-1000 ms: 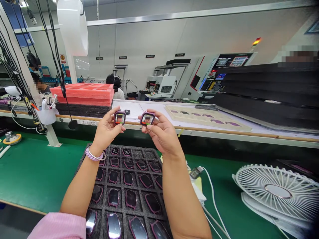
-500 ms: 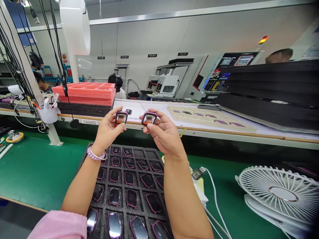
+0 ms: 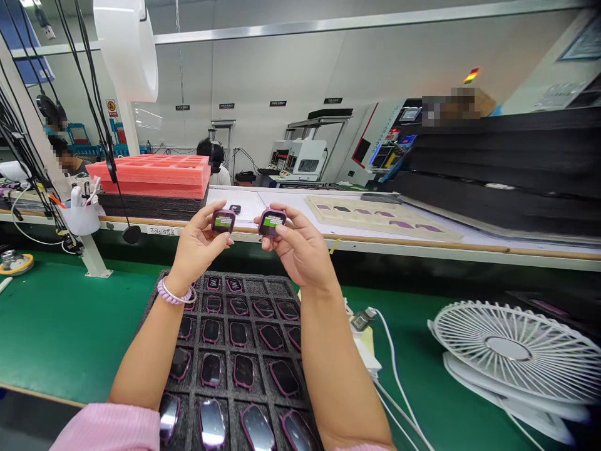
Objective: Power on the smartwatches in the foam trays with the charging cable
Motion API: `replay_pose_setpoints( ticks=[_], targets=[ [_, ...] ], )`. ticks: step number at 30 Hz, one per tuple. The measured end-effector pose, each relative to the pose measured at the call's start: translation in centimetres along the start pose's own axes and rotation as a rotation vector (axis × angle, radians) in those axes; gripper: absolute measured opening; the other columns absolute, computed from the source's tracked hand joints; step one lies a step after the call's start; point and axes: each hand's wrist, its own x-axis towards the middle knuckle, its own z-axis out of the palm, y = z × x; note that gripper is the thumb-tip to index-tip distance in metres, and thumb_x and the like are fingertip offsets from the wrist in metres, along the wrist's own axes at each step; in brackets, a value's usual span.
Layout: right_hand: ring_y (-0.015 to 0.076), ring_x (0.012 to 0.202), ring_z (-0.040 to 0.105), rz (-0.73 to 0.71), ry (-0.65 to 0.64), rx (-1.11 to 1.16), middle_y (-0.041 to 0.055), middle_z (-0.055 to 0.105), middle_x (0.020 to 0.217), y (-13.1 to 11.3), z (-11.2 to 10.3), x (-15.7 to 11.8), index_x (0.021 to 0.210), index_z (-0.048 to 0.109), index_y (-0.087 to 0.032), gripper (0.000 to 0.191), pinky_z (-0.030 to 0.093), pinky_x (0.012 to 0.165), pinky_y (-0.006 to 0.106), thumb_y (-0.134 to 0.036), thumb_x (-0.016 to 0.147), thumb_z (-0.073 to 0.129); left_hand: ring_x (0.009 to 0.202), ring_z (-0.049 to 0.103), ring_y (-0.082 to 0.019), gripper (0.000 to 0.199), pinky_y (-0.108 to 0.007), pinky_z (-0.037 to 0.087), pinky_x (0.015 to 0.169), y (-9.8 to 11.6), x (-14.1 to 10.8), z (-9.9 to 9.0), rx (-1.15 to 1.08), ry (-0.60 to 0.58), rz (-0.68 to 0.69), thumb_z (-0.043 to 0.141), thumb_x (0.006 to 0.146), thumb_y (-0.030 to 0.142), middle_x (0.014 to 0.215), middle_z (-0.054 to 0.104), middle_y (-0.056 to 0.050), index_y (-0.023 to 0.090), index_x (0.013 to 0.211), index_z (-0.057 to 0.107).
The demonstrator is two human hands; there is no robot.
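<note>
My left hand (image 3: 200, 247) pinches a purple-framed watch (image 3: 223, 221) by its edges, its lit screen showing green and white. Just to the right, my right hand (image 3: 303, 250) holds a second purple-framed watch (image 3: 272, 222) with a similar green and white screen. The two watches are apart, side by side, both upright. Below my hands lies a dark foam tray (image 3: 220, 391) with rows of purple-framed watches in its compartments. Two compartments at its far right hold no watch. Two watches in its far row show white marks on their screens.
A white fan (image 3: 509, 348) lies at the right beside white cables (image 3: 399, 382). On the shelf (image 3: 291, 235) are red foam trays (image 3: 154, 175), a beige tray (image 3: 375, 216) and a black stack (image 3: 498, 175). A black disc (image 3: 132, 235) hangs at the left. People are in the background.
Both watch screens have gone from a picture with a face to green and white. The whole view has shifted slightly, and a person at the back right shows more.
</note>
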Motion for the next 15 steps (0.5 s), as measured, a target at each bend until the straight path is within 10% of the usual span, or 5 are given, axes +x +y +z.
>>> replay_pose_setpoints(
  ticks=[15],
  targets=[
    [0.0139,0.067,0.061,-0.011,-0.029,-0.096,0.004,0.07,0.108,0.06,-0.1,-0.24,0.121,0.06,-0.029,0.045,0.056,0.065,0.032,-0.039,0.08,0.075,0.062,0.065,-0.007,0.038,-0.017,0.057,0.059,0.25,-0.09,0.11,0.006,0.036,0.005,0.073,0.081,0.025,0.095,0.069,-0.001,0.02,0.117,0.063]
  ],
)
